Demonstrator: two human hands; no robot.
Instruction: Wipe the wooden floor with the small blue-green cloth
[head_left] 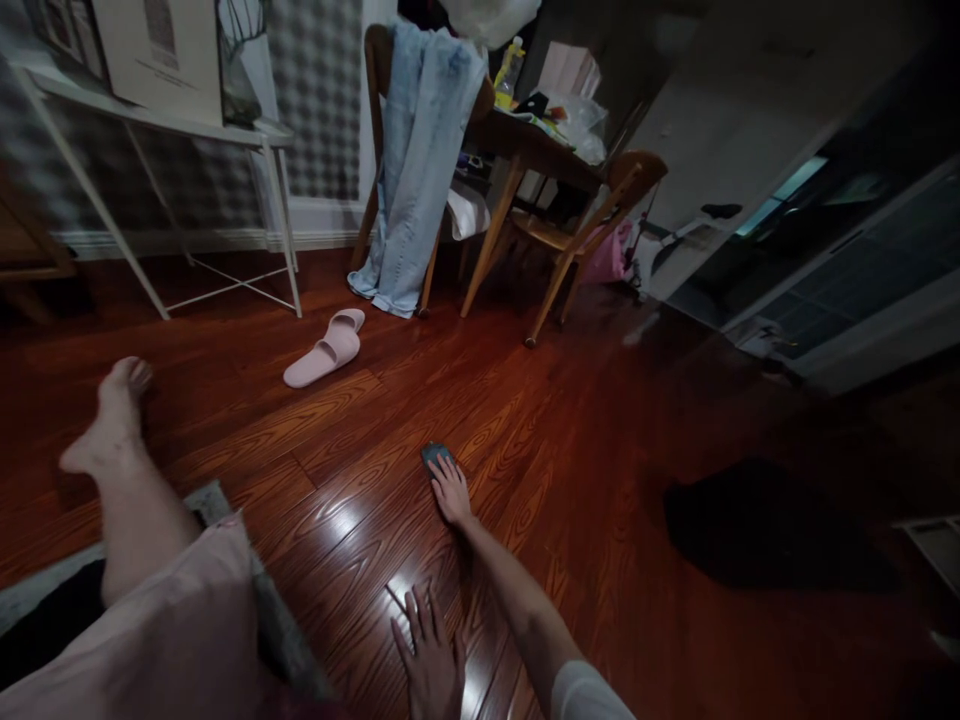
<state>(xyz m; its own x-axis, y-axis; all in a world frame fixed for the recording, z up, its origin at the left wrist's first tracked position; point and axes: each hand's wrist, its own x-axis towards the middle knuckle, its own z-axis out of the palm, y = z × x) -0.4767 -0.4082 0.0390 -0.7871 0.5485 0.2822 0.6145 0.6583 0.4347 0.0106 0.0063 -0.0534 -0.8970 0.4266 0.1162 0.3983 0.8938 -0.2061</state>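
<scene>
— Right hand (450, 492), left hand (435, 655): together?
— Apart. Right lies over a small dark-grey item (435, 455), kind unclear, on the floor (540, 420), well in from its wall-side edge. Gripping or merely pressing: can't tell. Covered from above, probably for control.
— Left?
— Splayed, nothing held; perhaps bracing. Right arm (517, 600) reaches out nearly straight.

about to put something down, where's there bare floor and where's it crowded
Bare floor shows between the pink slipper and the right hand, plus a dimmer stretch between the right forearm and the dark shape. It is crowded on the wooden table, with a bottle, box and plastic bag.
</scene>
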